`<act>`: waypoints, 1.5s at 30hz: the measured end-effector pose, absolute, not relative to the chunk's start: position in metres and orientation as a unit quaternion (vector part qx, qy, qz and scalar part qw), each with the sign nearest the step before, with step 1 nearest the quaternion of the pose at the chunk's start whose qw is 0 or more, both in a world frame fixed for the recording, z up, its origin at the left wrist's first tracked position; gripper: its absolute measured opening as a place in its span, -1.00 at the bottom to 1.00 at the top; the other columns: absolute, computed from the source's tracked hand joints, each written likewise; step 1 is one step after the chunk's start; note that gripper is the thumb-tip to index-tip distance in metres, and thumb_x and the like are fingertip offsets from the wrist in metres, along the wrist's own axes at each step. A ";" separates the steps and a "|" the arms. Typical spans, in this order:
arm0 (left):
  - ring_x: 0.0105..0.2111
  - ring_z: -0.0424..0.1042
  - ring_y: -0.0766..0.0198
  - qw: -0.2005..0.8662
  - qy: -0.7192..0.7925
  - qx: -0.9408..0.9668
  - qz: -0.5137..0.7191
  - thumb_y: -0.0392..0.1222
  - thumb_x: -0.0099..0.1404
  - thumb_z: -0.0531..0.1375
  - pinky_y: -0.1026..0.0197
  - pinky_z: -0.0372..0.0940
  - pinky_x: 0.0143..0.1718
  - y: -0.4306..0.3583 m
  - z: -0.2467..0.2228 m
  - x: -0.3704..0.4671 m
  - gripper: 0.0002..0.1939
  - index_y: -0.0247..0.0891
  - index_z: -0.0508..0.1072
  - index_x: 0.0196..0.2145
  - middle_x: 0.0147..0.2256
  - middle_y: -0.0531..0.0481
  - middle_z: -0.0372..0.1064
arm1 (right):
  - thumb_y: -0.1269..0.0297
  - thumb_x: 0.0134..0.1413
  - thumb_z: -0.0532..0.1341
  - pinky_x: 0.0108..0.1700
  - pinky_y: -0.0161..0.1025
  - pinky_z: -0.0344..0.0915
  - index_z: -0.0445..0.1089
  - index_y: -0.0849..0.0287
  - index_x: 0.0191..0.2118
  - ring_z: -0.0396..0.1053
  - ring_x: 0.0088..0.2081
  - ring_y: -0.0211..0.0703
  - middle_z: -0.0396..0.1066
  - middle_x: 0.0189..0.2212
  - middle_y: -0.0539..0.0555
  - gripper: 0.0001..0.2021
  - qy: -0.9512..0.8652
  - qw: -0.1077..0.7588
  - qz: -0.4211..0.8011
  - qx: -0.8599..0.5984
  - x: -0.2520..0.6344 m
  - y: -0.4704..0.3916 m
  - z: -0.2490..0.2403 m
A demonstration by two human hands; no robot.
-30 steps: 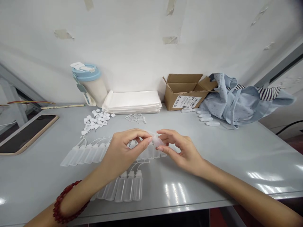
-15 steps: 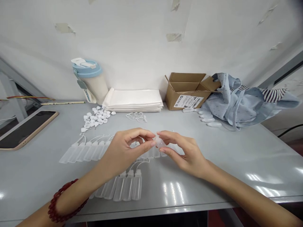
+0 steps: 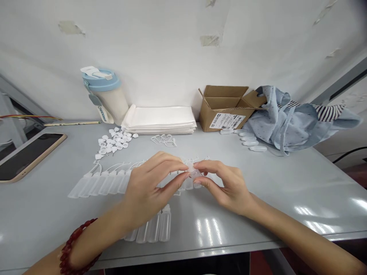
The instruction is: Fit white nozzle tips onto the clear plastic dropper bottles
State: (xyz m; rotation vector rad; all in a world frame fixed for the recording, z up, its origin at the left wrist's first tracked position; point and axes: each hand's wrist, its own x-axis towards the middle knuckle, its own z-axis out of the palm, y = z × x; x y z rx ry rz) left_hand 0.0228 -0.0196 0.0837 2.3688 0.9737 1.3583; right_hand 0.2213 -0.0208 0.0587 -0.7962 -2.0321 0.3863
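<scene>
My left hand (image 3: 150, 187) and my right hand (image 3: 226, 185) meet over the grey table (image 3: 272, 191), both pinching one small translucent plastic bottle (image 3: 192, 170) between their fingertips. Under and behind the hands lies a row of similar clear bottles (image 3: 100, 183) side by side. A shorter row of bottles (image 3: 156, 229) lies nearer the table's front edge, partly hidden by my left forearm. A red bead bracelet (image 3: 75, 248) circles my left wrist.
A heap of small white caps (image 3: 113, 142) and thin clear rings (image 3: 164, 140) lie behind the bottles. Along the wall stand a blue-lidded cup (image 3: 106, 95), a stack of white bags (image 3: 160, 120), a cardboard box (image 3: 226, 109) and blue cloth (image 3: 289, 120). A phone (image 3: 27, 156) lies at left.
My left hand has rolled over the bottle, its fingers now stretched flatter toward the right hand. The right hand has barely shifted. The view tipped slightly.
</scene>
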 end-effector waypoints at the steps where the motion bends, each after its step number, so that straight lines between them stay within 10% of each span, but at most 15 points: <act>1: -0.35 0.47 0.28 0.099 0.322 0.816 0.469 -0.39 0.25 0.21 0.23 0.39 -0.32 -0.020 0.083 0.023 -0.86 -0.17 0.46 -0.29 -0.38 0.06 0.49 | 0.39 0.21 0.19 -0.28 -0.25 0.46 0.33 0.05 -0.04 0.49 -0.33 -0.19 0.52 -0.25 0.05 -0.79 -0.819 0.448 0.156 -0.322 0.221 -0.021 0.059; 21: -0.37 0.45 0.21 -0.063 0.245 0.859 0.445 -0.53 0.20 0.18 0.14 0.43 -0.36 -0.020 0.080 0.024 -0.75 -0.29 0.41 -0.20 -0.38 -0.07 0.46 | 0.43 0.16 0.22 -0.29 -0.25 0.44 0.38 0.10 -0.13 0.45 -0.35 -0.22 0.52 -0.31 0.05 -0.84 -0.777 0.493 0.240 -0.308 0.220 -0.021 0.060; 45: -0.31 0.41 0.21 0.296 0.407 0.782 0.368 -0.17 0.31 0.17 0.24 0.33 -0.38 -0.023 0.084 0.025 -0.89 -0.15 0.46 -0.21 -0.46 0.06 0.47 | 0.18 0.14 0.27 -0.21 -0.15 0.38 0.21 0.12 -0.16 0.53 -0.34 -0.13 0.54 -0.41 0.02 -0.75 -0.510 0.400 0.720 -0.248 0.216 -0.017 0.064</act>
